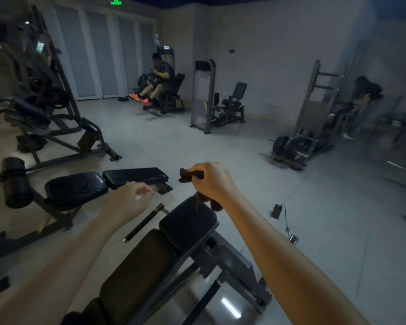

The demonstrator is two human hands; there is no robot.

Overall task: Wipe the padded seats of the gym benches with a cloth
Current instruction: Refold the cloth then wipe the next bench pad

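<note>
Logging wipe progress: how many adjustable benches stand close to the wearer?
2: the near bench under the right hand, which grips the cloth; the left bench beside it. Pads on the farther machines not counted; more may be hidden.

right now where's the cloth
Head view, centre: the cloth is held in the right hand, over the far end of the near bench.

view: head, single | faces: forward and down, wide-angle | near: bench [188,221] close below | far: gym floor [220,148] and walls beyond
</note>
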